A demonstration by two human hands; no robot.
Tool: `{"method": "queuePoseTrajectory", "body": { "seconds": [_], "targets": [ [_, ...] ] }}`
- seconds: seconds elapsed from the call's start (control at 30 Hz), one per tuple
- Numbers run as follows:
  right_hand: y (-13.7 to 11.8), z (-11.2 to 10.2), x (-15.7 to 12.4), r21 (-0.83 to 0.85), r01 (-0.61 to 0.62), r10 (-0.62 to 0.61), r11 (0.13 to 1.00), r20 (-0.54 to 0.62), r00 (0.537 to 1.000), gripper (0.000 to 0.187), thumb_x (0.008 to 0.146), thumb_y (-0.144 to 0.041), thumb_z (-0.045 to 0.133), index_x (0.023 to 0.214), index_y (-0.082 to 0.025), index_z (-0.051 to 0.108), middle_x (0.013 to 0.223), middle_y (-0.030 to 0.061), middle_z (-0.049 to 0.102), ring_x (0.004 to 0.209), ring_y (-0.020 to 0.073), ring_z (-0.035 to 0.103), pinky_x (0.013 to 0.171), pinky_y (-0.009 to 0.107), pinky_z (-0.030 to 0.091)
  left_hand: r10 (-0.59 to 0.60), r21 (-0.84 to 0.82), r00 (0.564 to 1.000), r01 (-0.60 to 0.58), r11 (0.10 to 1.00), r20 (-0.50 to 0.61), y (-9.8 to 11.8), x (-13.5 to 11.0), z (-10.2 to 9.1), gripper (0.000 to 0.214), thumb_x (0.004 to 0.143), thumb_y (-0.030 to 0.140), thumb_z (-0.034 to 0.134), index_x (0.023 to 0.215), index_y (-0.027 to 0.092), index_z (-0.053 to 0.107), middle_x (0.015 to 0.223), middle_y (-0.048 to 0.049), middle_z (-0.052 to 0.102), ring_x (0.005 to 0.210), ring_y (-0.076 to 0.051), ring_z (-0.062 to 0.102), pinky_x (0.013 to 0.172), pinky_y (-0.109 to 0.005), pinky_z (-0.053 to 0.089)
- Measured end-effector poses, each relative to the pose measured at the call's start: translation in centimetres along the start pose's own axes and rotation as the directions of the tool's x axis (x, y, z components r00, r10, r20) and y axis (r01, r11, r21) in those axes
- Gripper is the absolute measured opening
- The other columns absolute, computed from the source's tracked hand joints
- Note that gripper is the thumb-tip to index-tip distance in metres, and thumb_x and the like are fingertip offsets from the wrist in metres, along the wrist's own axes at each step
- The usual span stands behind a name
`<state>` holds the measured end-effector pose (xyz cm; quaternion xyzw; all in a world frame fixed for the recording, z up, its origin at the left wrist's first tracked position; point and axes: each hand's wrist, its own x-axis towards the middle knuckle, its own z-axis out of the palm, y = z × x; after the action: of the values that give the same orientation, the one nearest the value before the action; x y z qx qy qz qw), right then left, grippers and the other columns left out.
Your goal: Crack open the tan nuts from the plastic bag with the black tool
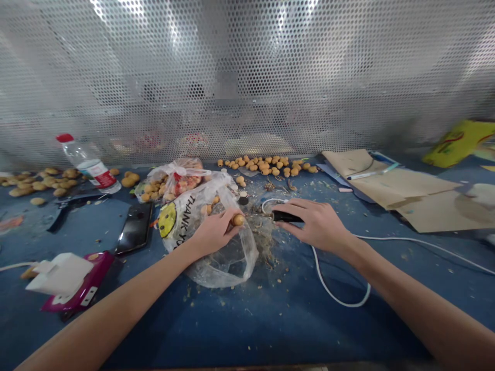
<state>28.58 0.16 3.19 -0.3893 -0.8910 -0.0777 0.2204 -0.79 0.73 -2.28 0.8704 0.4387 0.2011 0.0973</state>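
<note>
My left hand [219, 231] pinches a small round tan ball [238, 220], like a longan or a large seed, between thumb and fingertips. It is over a clear plastic bag [224, 278] printed with THANK YOU and a yellow smiley, which has a few more tan balls inside. My right hand [315, 221] is closed around the black handle of a thin-tipped tool [285, 216]. The tool's narrow metal tip points left toward the ball, with a gap between them. Brown fibrous debris [266, 245] lies below, between the hands.
Many tan balls [266, 166] line the perforated metal panel [247, 77]. On the left are a water bottle [91, 165], a phone [134, 228] and a magenta power strip [87, 288]. A white cable [323, 278] loops beneath my right arm. Brown paper [417, 193] lies at right.
</note>
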Motion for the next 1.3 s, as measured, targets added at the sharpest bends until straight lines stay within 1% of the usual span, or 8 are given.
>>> {"method": "queuePoseTrajectory", "body": {
  "seconds": [0.07,0.13,0.27,0.4,0.67,0.83,0.97,1.3],
  "targets": [
    [0.2,-0.1,-0.1,-0.067,-0.004,0.0,0.998,-0.063,0.998,0.03,0.094,-0.043,0.057,0.119,-0.031,0.068,0.093,-0.0011,0.075,0.074,0.0155,0.069,0.054,0.025,0.041,0.076,-0.028,0.996,-0.078,0.997,-0.044,-0.1,0.1,0.0,0.029,0.098,0.038,0.048,0.123,0.023,0.05,0.118,-0.0071,0.064,0.088,-0.02,0.067,0.074,-0.032,0.053],
    [0.3,-0.2,-0.2,-0.091,-0.011,0.002,0.996,-0.104,0.995,0.031,0.093,-0.045,0.058,0.12,-0.032,0.068,0.089,-0.0021,0.076,0.069,0.0141,0.068,0.052,0.025,0.039,0.151,-0.056,0.984,-0.157,0.986,-0.094,-0.2,0.2,-0.1,0.028,0.097,0.039,0.051,0.12,0.023,0.054,0.124,-0.0071,0.061,0.104,-0.021,0.063,0.086,-0.034,0.052],
    [0.1,0.1,-0.3,-0.055,0.062,-0.064,0.997,-0.034,0.997,0.037,0.095,-0.045,0.056,0.129,-0.032,0.063,0.092,-0.0016,0.076,0.072,0.0137,0.069,0.054,0.025,0.039,0.179,-0.13,0.977,-0.194,0.972,-0.119,-0.3,0.2,-0.2,0.032,0.094,0.044,0.057,0.119,0.024,0.06,0.117,-0.0052,0.067,0.11,-0.02,0.061,0.097,-0.036,0.05],
    [-0.4,0.4,-0.4,-0.001,0.093,-0.093,0.996,0.022,0.995,0.04,0.098,-0.043,0.051,0.137,-0.034,0.056,0.097,-0.0004,0.075,0.075,0.0134,0.069,0.056,0.024,0.04,0.146,-0.187,0.985,-0.16,0.969,-0.086,-0.3,0.1,-0.3,0.037,0.09,0.048,0.063,0.12,0.026,0.062,0.112,-0.0034,0.071,0.106,-0.02,0.065,0.093,-0.036,0.052],
    [-0.8,0.6,-0.4,0.022,0.117,-0.119,0.993,0.127,0.985,0.039,0.099,-0.044,0.049,0.136,-0.037,0.057,0.1,0.0001,0.076,0.071,0.0124,0.067,0.054,0.024,0.037,0.06,-0.278,0.997,-0.042,0.96,0.057,0.5,0.2,-1.2,0.034,0.09,0.049,0.061,0.115,0.027,0.066,0.106,-0.0021,0.074,0.092,-0.017,0.069,0.083,-0.031,0.056],
    [-0.8,0.6,-0.4,0.047,0.106,-0.111,0.993,0.126,0.986,0.038,0.099,-0.042,0.048,0.135,-0.037,0.058,0.101,0.0007,0.076,0.073,0.0134,0.067,0.055,0.024,0.04,0.048,-0.299,0.996,-0.023,0.954,0.076,0.5,0.3,-1.3,0.034,0.09,0.05,0.059,0.114,0.027,0.067,0.109,-0.0028,0.073,0.094,-0.018,0.069,0.086,-0.034,0.056],
    [-0.9,0.7,-0.3,0.047,0.099,-0.103,0.994,0.105,0.989,0.038,0.099,-0.043,0.049,0.135,-0.035,0.058,0.101,0.0011,0.076,0.066,0.0124,0.066,0.053,0.024,0.039,0.046,-0.294,0.996,-0.02,0.955,0.08,0.5,0.4,-1.2,0.035,0.09,0.05,0.059,0.115,0.027,0.068,0.109,-0.0018,0.073,0.093,-0.017,0.069,0.083,-0.03,0.055],
    [-0.8,0.8,-0.3,0.066,0.093,-0.1,0.993,0.116,0.988,0.038,0.098,-0.042,0.051,0.135,-0.036,0.058,0.106,-0.0004,0.075,0.074,0.0134,0.069,0.056,0.025,0.043,0.056,-0.266,0.995,-0.032,0.963,0.085,0.4,0.4,-1.3,0.038,0.09,0.053,0.058,0.117,0.028,0.067,0.108,-0.0027,0.073,0.091,-0.017,0.068,0.079,-0.03,0.054]
  ]
}}
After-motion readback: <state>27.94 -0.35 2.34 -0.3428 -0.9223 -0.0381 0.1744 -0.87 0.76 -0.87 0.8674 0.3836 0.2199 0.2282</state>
